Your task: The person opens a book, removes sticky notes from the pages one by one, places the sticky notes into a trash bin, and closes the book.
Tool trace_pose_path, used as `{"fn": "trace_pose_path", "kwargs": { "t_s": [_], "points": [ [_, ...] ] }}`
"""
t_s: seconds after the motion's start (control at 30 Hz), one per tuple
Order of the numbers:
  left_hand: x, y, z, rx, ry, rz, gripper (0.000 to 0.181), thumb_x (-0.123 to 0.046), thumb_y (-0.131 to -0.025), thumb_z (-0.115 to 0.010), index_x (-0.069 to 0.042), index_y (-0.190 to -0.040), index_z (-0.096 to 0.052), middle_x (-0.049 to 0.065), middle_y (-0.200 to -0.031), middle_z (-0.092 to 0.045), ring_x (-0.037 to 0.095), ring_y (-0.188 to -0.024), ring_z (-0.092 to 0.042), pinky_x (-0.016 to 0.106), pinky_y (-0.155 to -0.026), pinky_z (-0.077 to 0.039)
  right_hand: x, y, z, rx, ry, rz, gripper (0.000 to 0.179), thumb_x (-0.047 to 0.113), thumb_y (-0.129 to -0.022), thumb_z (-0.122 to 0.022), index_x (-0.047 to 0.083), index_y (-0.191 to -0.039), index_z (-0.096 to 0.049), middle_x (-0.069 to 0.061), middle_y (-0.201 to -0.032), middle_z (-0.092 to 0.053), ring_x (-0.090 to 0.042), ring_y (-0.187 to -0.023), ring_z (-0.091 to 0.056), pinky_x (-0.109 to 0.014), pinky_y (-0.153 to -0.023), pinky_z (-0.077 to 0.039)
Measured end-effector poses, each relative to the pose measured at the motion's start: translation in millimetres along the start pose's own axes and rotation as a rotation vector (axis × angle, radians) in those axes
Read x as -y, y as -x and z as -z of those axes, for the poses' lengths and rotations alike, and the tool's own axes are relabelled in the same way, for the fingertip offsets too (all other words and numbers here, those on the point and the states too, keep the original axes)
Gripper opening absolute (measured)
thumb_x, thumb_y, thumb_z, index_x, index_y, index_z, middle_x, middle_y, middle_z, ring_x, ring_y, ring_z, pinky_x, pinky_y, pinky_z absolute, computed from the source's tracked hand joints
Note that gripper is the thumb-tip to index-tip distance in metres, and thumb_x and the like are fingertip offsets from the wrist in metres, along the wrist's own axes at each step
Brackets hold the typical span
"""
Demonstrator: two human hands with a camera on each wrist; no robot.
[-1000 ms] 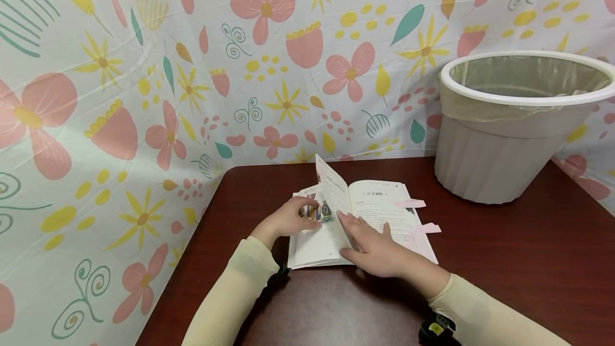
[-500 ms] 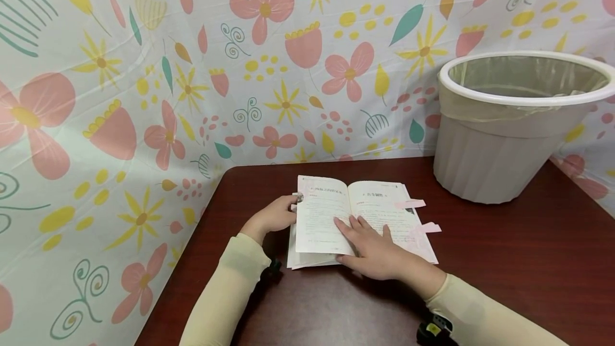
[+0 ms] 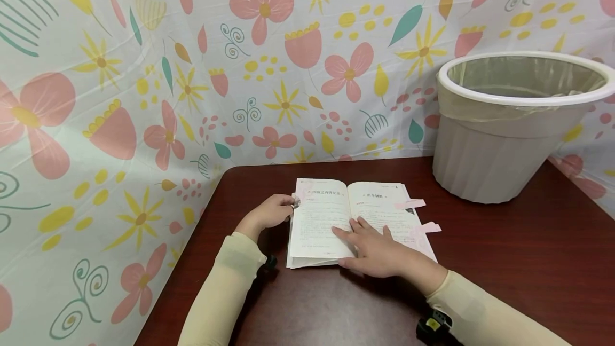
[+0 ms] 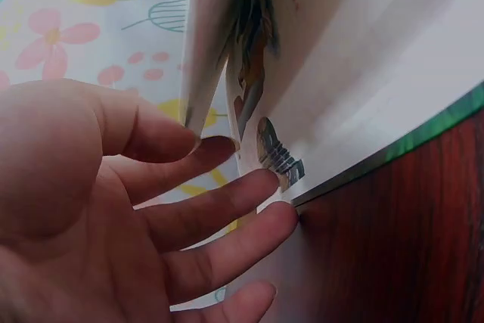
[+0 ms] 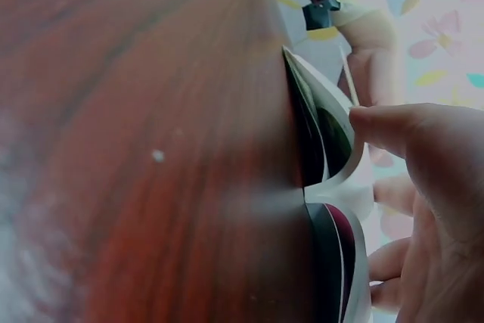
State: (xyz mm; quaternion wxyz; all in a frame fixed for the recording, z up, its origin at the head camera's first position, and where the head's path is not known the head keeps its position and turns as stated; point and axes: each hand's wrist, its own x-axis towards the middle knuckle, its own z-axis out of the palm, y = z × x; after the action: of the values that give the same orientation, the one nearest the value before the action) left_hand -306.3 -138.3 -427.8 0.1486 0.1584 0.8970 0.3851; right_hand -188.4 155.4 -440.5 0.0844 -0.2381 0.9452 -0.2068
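Observation:
An open book [image 3: 319, 228] with printed pages lies on the dark red-brown table, pale pink tabs [image 3: 429, 227] sticking out on its right side. At the book's left edge, my left hand [image 3: 269, 211] pinches a page [image 4: 208, 35] between thumb and index finger; the left wrist view shows the other fingers spread below it, near a coloured picture on the page underneath. My right hand [image 3: 377, 250] rests on the right-hand page near the spine, its fingers spread. From the right wrist, the book's lower edge [image 5: 333, 141] shows its leaves bowed up and slightly apart.
A grey waste bin [image 3: 495, 148] with a white rim and a clear liner stands at the table's back right. Flower-patterned cloth [image 3: 288, 68] hangs behind and to the left of the table [image 3: 509, 260].
The raised page has swung over to the left and now lies nearly flat over the picture page. My left hand has moved left with its edge. My right hand has stayed almost in place.

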Motion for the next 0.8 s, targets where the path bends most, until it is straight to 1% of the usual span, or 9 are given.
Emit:
{"fn": "trace_pose_path", "kwargs": {
  "t_s": [0.07,0.13,0.2,0.27,0.3,0.37,0.5,0.7,0.8],
  "points": [
    [-0.1,-0.5,-0.8,-0.018,-0.01,0.025,0.034,-0.013,-0.1,-0.05,-0.004,-0.127,-0.069,0.01,-0.111,-0.071,0.024,-0.085,-0.064,0.029,-0.071,-0.048,-1.4,0.1,1.7,0.005,-0.02,0.009,0.069,0.06,-0.096,-0.062,0.035,-0.157,-0.042,-0.026,-0.165,-0.031,-0.047,-0.157,-0.02,-0.091,-0.104,-0.012],
    [-1.4,0.2,-1.5,-0.029,-0.041,0.042,0.03,-0.016,-0.1,-0.053,-0.005,-0.119,-0.073,0.011,-0.095,-0.069,0.022,-0.072,-0.056,0.029,-0.064,-0.044,-2.3,0.4,3.4,0.013,-0.036,0.009,0.067,0.059,-0.096,-0.062,0.036,-0.156,-0.044,-0.026,-0.165,-0.031,-0.047,-0.157,-0.019,-0.09,-0.105,-0.011],
    [-3.5,1.3,-2.8,-0.041,-0.081,0.055,0.026,-0.021,-0.099,-0.059,-0.007,-0.114,-0.075,0.008,-0.09,-0.067,0.018,-0.069,-0.05,0.03,-0.063,-0.041,-3.0,0.5,4.9,0.022,-0.047,0.012,0.065,0.058,-0.096,-0.062,0.036,-0.155,-0.045,-0.026,-0.165,-0.031,-0.047,-0.157,-0.019,-0.09,-0.105,-0.011],
    [-6.2,2.9,-4.5,-0.046,-0.12,0.067,0.024,-0.027,-0.098,-0.066,-0.009,-0.11,-0.076,0.007,-0.088,-0.066,0.017,-0.068,-0.047,0.031,-0.063,-0.039,-3.1,1.0,6.5,0.031,-0.051,0.016,0.065,0.057,-0.097,-0.063,0.036,-0.156,-0.045,-0.026,-0.165,-0.031,-0.047,-0.157,-0.019,-0.09,-0.105,-0.012],
    [-8.1,3.8,-5.2,-0.05,-0.139,0.074,0.025,-0.029,-0.097,-0.069,-0.01,-0.109,-0.076,0.006,-0.089,-0.066,0.017,-0.07,-0.048,0.032,-0.064,-0.04,-3.1,1.5,7.6,0.036,-0.057,0.021,0.065,0.056,-0.097,-0.063,0.036,-0.156,-0.044,-0.026,-0.165,-0.031,-0.048,-0.157,-0.019,-0.09,-0.104,-0.012],
    [-11.5,5.6,-7.1,-0.061,-0.166,0.09,0.031,-0.033,-0.093,-0.074,-0.011,-0.114,-0.075,0.003,-0.102,-0.069,0.017,-0.079,-0.053,0.032,-0.07,-0.043,-3.3,2.0,9.4,0.046,-0.072,0.029,0.066,0.054,-0.097,-0.064,0.035,-0.157,-0.044,-0.027,-0.165,-0.031,-0.049,-0.156,-0.018,-0.091,-0.104,-0.011],
    [-15.9,7.7,-10.5,-0.08,-0.2,0.115,0.042,-0.037,-0.089,-0.079,-0.01,-0.12,-0.072,0.006,-0.118,-0.068,0.019,-0.092,-0.06,0.034,-0.079,-0.05,-4.3,2.7,12.0,0.06,-0.121,0.055,0.068,0.047,-0.096,-0.066,0.032,-0.158,-0.042,-0.029,-0.164,-0.03,-0.052,-0.156,-0.018,-0.092,-0.101,-0.013],
    [-18.1,7.2,-14.5,-0.104,-0.232,0.124,0.046,-0.04,-0.086,-0.081,-0.011,-0.121,-0.071,0.006,-0.122,-0.068,0.019,-0.095,-0.063,0.037,-0.083,-0.054,-4.7,1.9,11.3,0.078,-0.154,0.054,0.068,0.046,-0.098,-0.065,0.031,-0.159,-0.039,-0.026,-0.166,-0.029,-0.049,-0.157,-0.016,-0.09,-0.103,-0.016],
    [-19.9,6.7,-18.2,-0.116,-0.228,0.107,0.045,-0.039,-0.087,-0.08,-0.013,-0.123,-0.071,0.006,-0.126,-0.068,0.021,-0.104,-0.064,0.041,-0.09,-0.054,-5.5,2.9,12.7,0.082,-0.154,0.066,0.068,0.047,-0.098,-0.064,0.028,-0.159,-0.04,-0.025,-0.166,-0.03,-0.049,-0.157,-0.017,-0.087,-0.106,-0.019]
  ]
}}
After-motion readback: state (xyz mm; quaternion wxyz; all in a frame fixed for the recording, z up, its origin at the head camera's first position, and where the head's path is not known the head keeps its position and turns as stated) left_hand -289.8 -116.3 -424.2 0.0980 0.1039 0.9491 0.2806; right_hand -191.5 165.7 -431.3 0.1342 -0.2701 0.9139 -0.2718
